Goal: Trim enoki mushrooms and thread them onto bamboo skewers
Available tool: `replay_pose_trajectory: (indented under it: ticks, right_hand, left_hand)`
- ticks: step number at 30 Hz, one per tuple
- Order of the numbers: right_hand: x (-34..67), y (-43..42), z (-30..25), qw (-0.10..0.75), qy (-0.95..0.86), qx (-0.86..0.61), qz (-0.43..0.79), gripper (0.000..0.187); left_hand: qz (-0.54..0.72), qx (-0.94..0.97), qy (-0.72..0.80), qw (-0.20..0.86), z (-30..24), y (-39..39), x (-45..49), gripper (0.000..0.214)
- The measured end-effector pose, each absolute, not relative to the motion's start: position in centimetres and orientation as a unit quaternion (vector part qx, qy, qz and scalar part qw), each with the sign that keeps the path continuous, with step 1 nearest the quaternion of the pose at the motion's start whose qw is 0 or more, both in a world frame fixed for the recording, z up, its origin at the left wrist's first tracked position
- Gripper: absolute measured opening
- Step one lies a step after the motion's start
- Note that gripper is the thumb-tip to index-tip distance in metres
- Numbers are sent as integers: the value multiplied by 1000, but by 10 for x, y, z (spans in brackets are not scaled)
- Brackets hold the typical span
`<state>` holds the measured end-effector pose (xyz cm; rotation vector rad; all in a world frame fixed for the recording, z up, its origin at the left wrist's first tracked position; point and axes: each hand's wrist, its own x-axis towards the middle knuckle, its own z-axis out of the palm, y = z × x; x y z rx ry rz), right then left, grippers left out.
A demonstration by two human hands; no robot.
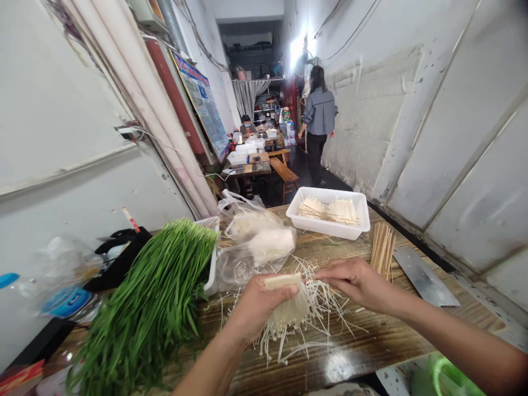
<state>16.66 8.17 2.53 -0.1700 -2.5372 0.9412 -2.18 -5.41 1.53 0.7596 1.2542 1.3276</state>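
Clasped in the left hand [251, 308], thumb on top, is a pale enoki clump [291, 311] in the head view, its stems hanging down toward the table [350, 344]. Just beside it, the right hand [361, 283] has its fingertips drawn together at the stems; whether they pinch anything I cannot tell. Beneath and around the grip, loose stems [330, 308] lie scattered, seemingly unsorted. Beyond the right hand, a white tray [325, 226] holds arranged mushrooms [344, 210] with thin sticks across them, apparently finished. Right of that hand, a pile of sticks [382, 250] looks unused, a metal blade [424, 275] beside it. Beyond the left hand, plastic bags [258, 245] hold more pale stuff; left of it, long greens [152, 297] seem untouched, so much appears left.
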Motion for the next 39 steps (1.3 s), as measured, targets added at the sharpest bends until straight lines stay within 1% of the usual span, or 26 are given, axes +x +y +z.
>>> replay_pose_trajectory:
  ticks: [4,11,17,23,28,34,39]
  right_hand:
    - [170,81,30,235,-897,-79,366,25]
    - [175,77,40,229,-899,-72,367,25]
    - [182,77,45,194,-921,-60,332,26]
    - [185,76,51,183,-935,-52,299,27]
    - [182,74,52,191,-934,-45,299,27]
    - [184,73,52,177,-931,-81,307,26]
    - [185,72,58,170,-952,-60,249,33]
  left_hand:
    - [559,348,556,507,16,-56,-24,43]
    - [562,392,566,458,16,-61,-25,36]
    - [557,401,526,502,20,-63,-20,33]
    - [548,411,527,503,26,-63,-15,27]
    - [543,408,514,524,27,-60,-9,28]
    - [564,365,500,547,23,-57,-7,31]
    - [571,327,484,577,27,-58,-4,33]
